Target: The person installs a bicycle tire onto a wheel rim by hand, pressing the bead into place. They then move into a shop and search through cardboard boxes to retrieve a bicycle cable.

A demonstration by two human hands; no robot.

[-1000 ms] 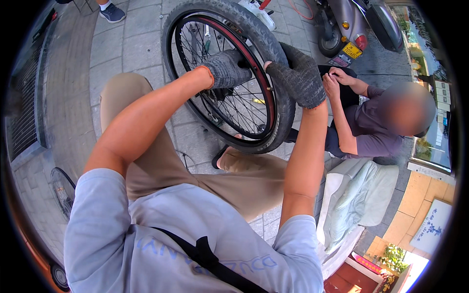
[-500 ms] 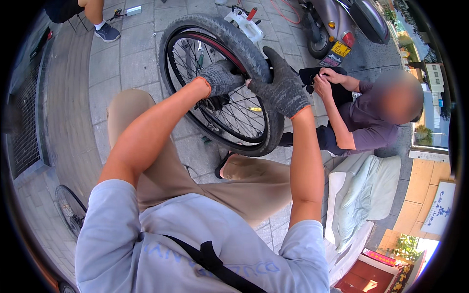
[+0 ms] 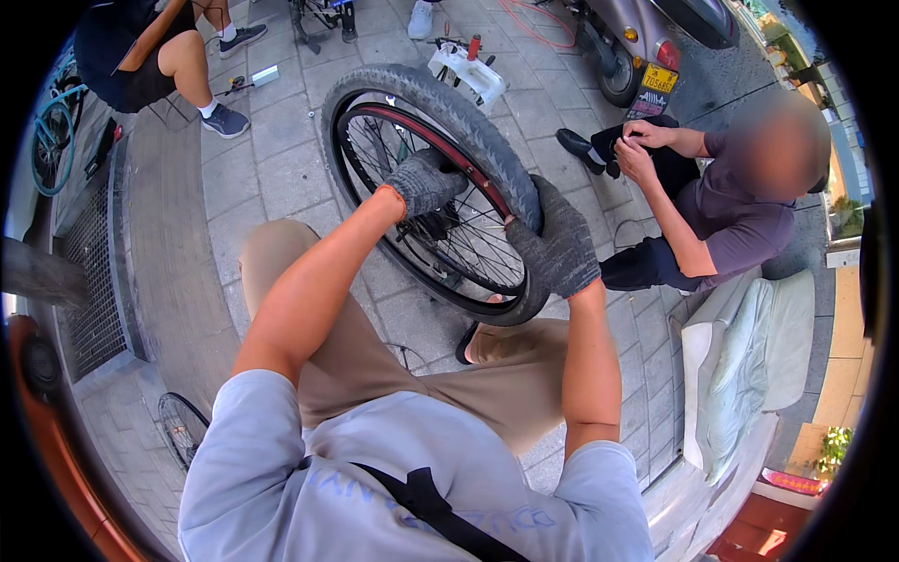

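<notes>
A bicycle wheel with black spokes stands tilted in front of me. Its knobbly black tyre [image 3: 478, 120] sits partly off the rim, and a red strip [image 3: 440, 139] shows in the gap. Both my hands wear grey knit gloves with orange cuffs. My left hand [image 3: 426, 184] is closed at the rim on the upper inner side, its fingertips hidden behind it. My right hand [image 3: 565, 242] wraps round the tyre at the right side, thumb toward the rim near the end of the visible red strip.
A person [image 3: 712, 187] sits close by on the right, hands together. Another person [image 3: 169, 66] sits at the upper left. A white plastic container [image 3: 471, 75] stands beyond the wheel, a scooter [image 3: 623, 56] behind it. A pale padded seat [image 3: 740, 365] is at my right.
My right hand has shifted down along the tyre, its fingers now curled rather than stretched upward. More red strip shows between tyre and rim. The view has swung, revealing more on the left.
</notes>
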